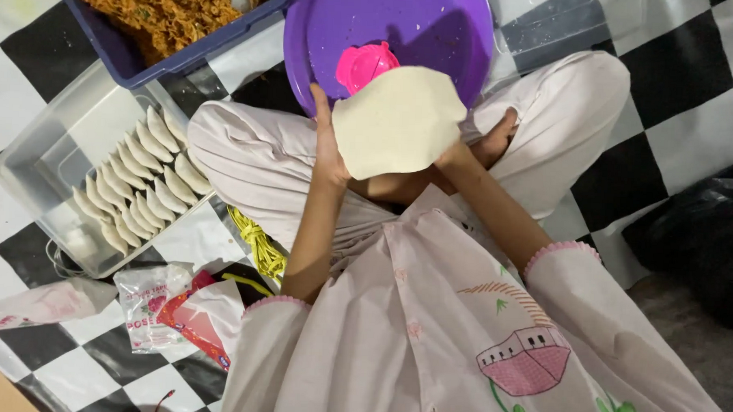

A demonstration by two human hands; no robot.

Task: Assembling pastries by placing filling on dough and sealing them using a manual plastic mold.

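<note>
Both hands up: left hand (326, 152) and right hand (457, 156) grip the round dough sheet (398, 122) over the purple basin (405, 25).

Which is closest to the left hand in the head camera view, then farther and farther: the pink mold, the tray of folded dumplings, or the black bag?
From the left hand:
1. Pink mold, just above, in the purple basin.
2. Tray of folded dumplings, off to the picture's left.
3. Black bag, far at the picture's right edge.

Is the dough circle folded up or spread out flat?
Spread out flat. The dough circle shows its whole round face, no fold, held between the left hand and right hand.
</note>
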